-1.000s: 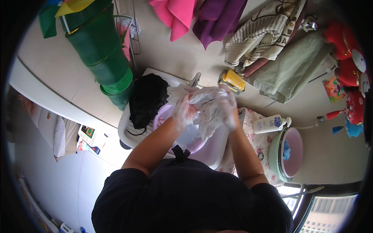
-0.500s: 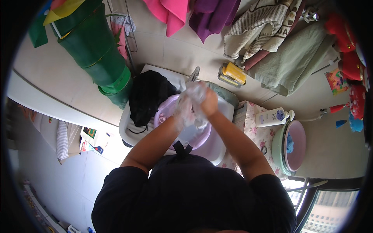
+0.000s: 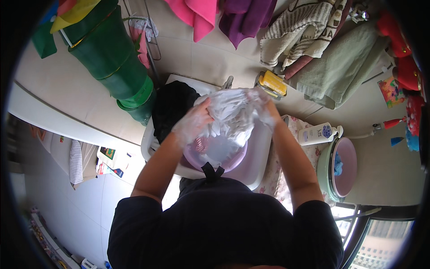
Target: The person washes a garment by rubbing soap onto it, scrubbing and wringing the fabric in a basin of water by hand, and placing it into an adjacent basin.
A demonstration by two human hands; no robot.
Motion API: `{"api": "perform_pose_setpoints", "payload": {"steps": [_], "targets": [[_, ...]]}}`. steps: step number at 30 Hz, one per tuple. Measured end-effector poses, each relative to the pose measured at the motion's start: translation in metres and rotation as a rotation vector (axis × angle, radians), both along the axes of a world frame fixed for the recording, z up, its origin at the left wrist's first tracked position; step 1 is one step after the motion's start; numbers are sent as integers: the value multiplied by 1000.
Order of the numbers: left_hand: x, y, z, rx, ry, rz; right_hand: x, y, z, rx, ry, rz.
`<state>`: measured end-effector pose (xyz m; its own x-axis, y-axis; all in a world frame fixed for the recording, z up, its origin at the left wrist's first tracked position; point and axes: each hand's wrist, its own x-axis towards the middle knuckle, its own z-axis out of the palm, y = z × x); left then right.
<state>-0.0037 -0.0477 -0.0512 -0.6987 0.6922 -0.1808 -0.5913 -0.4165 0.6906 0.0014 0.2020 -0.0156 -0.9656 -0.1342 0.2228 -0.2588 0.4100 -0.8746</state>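
Observation:
A wet, sudsy white cloth (image 3: 232,112) is stretched out between my two hands, above a pale purple basin (image 3: 233,167) of cloudy water. My left hand (image 3: 193,123), covered in foam, grips the cloth's left side. On the other side my right hand (image 3: 265,110) grips it too, with foam over the fingers. What kind of garment it is cannot be made out. A pink-and-white striped piece (image 3: 201,144) lies in the basin near my left wrist. The basin stands inside a white sink (image 3: 258,168).
A black garment (image 3: 172,110) lies on the sink's left side, behind my left forearm. The faucet (image 3: 229,82) rises at the back, with yellow soap (image 3: 273,82) in a wall holder beside it. Right of the sink stand a white pump bottle (image 3: 317,133) and stacked basins (image 3: 347,168).
My hands were close together over the bunched, foamy cloth. Now they have moved apart, and the white cloth is spread between them. More of the basin's inside shows.

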Motion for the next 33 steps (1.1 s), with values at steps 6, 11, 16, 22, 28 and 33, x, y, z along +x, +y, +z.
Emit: {"api": "perform_pose_setpoints", "payload": {"steps": [6,11,16,22,28,33], "targets": [[-19,1,27,-702,815,269,6,-7,77,-211,-244,92],[-38,48,60,-209,720,-142,-1,10,91,-265,-370,228],[-62,46,103,-670,1327,-53,14,51,99,116,-265,200],[-56,63,190,-715,1317,-44,36,57,124,33,-169,-31],[-61,53,203,-787,1409,-59,50,61,165,-164,-16,-126],[-72,40,215,-1032,1666,-113,39,81,196,258,272,-52]]}}
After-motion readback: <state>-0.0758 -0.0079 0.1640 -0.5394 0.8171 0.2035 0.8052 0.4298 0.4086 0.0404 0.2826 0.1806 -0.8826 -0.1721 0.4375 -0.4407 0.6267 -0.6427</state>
